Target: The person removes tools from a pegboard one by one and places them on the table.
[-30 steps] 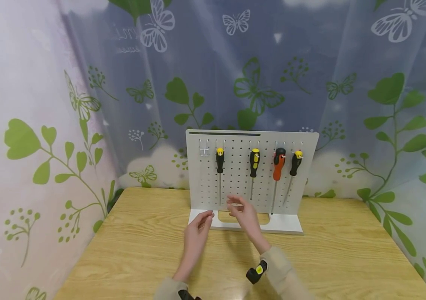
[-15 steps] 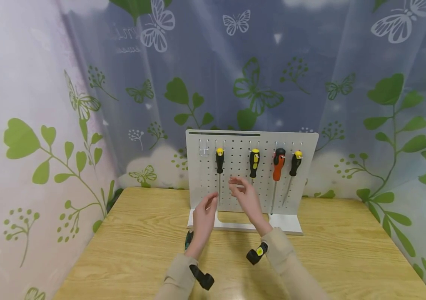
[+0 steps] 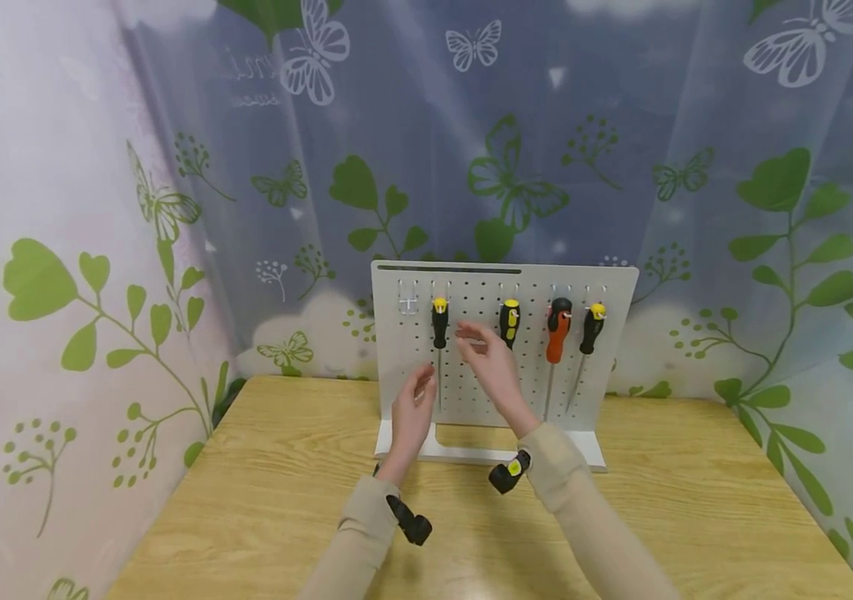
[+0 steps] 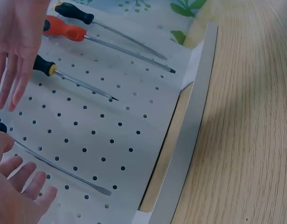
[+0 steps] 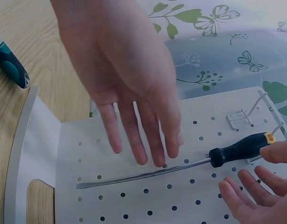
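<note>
A flat-blade screwdriver point(image 3: 439, 322) with a black handle and yellow end hangs from a hook on the white pegboard point(image 3: 471, 283). My left hand point(image 3: 413, 410) is beside its shaft, fingers loosely bent and holding nothing; in the right wrist view, the left hand's fingertips point(image 5: 141, 158) overlap the shaft. My right hand point(image 3: 492, 362) is raised to the right of that handle, its fingers spread and nothing in them. In the head view it covers the lower part of a black-and-yellow screwdriver point(image 3: 510, 317).
A red-and-black screwdriver point(image 3: 557, 337) and another black-and-yellow one point(image 3: 591, 329) hang farther right. A wire hook point(image 3: 408, 303) sits at the board's left. On the wooden table point(image 3: 261, 492), a green-and-black handle point(image 5: 12, 67) lies beside the base, mostly hidden by my left arm in the head view.
Both hands have risen from near the pegboard's base towards the hanging handles. The screwdrivers have stayed on their hooks.
</note>
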`<state>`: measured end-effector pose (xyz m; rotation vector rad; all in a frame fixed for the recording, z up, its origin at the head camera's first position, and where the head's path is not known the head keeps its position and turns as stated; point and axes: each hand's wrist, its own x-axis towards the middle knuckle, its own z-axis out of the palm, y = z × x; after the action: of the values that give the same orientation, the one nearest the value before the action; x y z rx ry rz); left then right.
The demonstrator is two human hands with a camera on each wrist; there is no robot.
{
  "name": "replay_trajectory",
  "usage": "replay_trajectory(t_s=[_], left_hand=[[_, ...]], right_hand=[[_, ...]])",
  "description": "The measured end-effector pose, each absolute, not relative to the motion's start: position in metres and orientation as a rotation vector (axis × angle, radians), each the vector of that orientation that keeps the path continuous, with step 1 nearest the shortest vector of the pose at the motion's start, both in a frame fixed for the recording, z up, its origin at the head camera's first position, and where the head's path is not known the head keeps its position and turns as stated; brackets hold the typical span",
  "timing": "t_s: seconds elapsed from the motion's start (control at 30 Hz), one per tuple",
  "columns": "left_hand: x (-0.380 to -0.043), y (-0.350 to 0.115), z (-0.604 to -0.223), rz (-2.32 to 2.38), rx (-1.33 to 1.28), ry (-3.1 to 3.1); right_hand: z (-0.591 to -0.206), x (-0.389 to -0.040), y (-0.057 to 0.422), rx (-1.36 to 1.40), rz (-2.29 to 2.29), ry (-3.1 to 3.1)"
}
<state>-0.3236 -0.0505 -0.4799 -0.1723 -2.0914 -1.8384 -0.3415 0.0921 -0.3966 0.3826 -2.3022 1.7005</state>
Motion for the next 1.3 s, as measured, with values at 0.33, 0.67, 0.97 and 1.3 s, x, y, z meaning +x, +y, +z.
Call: replay_trajectory(t_s=[0.33, 0.67, 0.97, 1.3], left_hand=[[-0.334, -0.052, -0.49, -1.844, -0.2, -2.167], [-0.337, -0.051, -0.493, -1.844, -0.237, -2.184], [-0.334, -0.047, -0.494, -1.872, -0.182, -2.107], [-0.331, -0.044, -0.496, -1.858, -0.119, -2.044]], right_hand=[[-0.395, -0.354, 0.089, 0.431, 1.755, -2.311], [-0.402, -0.36, 0.088, 0.51, 1.799, -2.255], [-0.401, -0.363, 0.086, 0.481, 1.878, -2.287], [-0.399, -0.367, 0.081, 0.455, 1.885, -2.282]])
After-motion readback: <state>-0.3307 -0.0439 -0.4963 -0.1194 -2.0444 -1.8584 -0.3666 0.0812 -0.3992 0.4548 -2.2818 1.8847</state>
